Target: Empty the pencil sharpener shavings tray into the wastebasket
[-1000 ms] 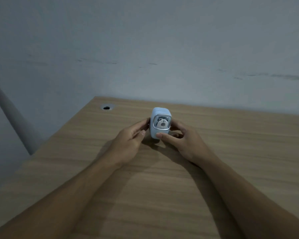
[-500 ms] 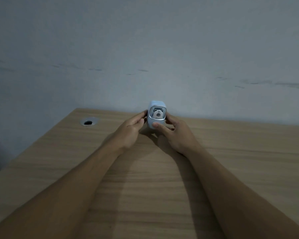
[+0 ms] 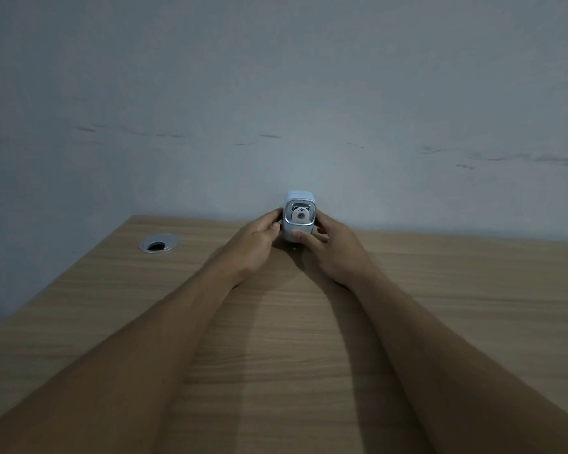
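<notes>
A small pale blue pencil sharpener point(image 3: 298, 204) with a bear face on its front stands upright on the wooden desk point(image 3: 276, 339), close to the far edge. My left hand point(image 3: 254, 245) grips its left side with thumb and fingers. My right hand point(image 3: 333, 249) holds the right side, and its thumb presses on the lower front panel. The shavings tray sits closed in the body and cannot be told apart. No wastebasket is in view.
A round metal cable grommet point(image 3: 158, 244) is set into the desk at the far left. A plain grey wall point(image 3: 276, 93) rises right behind the desk's far edge. The desk's left edge runs diagonally toward me.
The view has tilted up and shifted, so the sharpener and both hands now appear higher and farther off. Both hands have kept their hold on the sharpener.
</notes>
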